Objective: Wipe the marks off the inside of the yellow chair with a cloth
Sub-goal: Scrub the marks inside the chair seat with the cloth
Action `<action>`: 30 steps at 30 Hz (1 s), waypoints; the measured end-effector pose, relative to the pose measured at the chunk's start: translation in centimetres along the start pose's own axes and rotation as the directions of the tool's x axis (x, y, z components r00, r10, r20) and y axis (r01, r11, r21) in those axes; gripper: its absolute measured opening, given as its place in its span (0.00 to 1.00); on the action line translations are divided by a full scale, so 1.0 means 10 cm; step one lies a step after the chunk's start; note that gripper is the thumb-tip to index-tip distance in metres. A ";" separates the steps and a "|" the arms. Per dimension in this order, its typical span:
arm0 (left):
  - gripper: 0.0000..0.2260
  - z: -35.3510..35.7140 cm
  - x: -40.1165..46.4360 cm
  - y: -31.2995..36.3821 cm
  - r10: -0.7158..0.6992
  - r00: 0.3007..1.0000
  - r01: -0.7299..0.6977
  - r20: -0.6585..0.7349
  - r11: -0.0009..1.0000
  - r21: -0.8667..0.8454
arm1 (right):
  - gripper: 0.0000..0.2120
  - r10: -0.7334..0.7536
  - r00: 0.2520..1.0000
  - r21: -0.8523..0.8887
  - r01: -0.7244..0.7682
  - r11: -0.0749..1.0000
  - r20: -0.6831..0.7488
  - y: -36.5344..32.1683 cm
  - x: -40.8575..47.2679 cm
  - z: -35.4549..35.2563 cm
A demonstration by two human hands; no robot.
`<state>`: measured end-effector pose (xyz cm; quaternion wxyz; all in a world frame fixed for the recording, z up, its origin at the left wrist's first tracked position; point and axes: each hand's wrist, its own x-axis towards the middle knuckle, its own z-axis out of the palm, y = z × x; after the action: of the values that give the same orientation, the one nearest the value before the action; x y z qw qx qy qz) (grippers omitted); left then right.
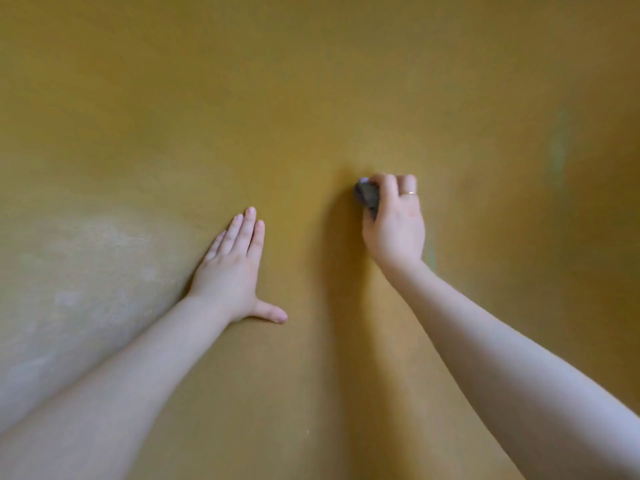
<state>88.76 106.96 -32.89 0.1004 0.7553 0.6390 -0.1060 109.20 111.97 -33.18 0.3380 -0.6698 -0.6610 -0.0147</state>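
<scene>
far to my left, the yellow chair (pixel 311 81) shows pale, chalky patches (pixel 104 237) on its inside surface; i judge these are marks not yet wiped, though they could partly be light on the fabric. next comes my left hand (pixel 235 268), flat against the surface, its four fingers (pixel 247 226) straight and pressed together, the thumb stuck out to the side. it holds nothing; i think it is only bracing me.

further right, my right hand (pixel 393 223) curls round a small dark cloth (pixel 366 195), bunched up so that only a bit shows past my knuckles. i pinch it between thumb and bent fingers and push it against the chair near the middle. a ring (pixel 410 193) sits on one finger.

at the far right a faint greenish streak (pixel 559 147) runs down the surface, and another hint of green shows just by my wrist. so the wiping looks underway but far from finished: the middle seems plain, both sides appear unwiped.
</scene>
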 end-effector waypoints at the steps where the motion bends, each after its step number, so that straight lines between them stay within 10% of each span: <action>1: 0.64 0.00 0.00 -0.01 0.001 1.000 -0.001 -0.002 1.000 -0.001 | 0.13 0.133 0.988 0.011 -0.133 0.991 -0.080 0.10 0.11 -0.05; 6: 0.60 -0.02 0.00 -0.03 0.023 1.000 -0.023 0.015 0.999 -0.029 | 0.15 0.301 0.947 0.000 -0.303 0.953 -0.110 0.07 0.17 0.12; 11: 0.23 -0.23 -0.18 -0.24 -0.011 0.989 0.006 -0.147 0.999 -0.039 | 0.17 0.234 0.971 0.087 -0.229 0.969 -0.055 -0.41 0.02 0.38; 19: 0.57 -0.14 -0.58 -0.67 -0.387 0.912 0.403 -0.137 0.907 0.121 | 0.17 -0.201 0.935 0.285 0.115 0.952 0.294 -1.50 -0.49 0.76; 26: 0.59 -0.11 -0.56 -0.57 -0.305 0.952 0.302 0.011 0.946 0.118 | 0.15 -0.600 0.599 0.502 0.348 0.792 0.531 -1.23 -0.99 0.32; 30: 0.58 0.07 -0.65 -0.31 -0.139 0.982 0.133 0.131 0.990 0.049 | 0.17 -0.520 0.655 0.423 0.318 0.848 0.549 -0.86 -1.03 -0.02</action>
<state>84.68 101.14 -31.72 0.1204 0.7029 0.6786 -0.1760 100.24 102.01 -34.11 0.1710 -0.4027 -0.8680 0.2349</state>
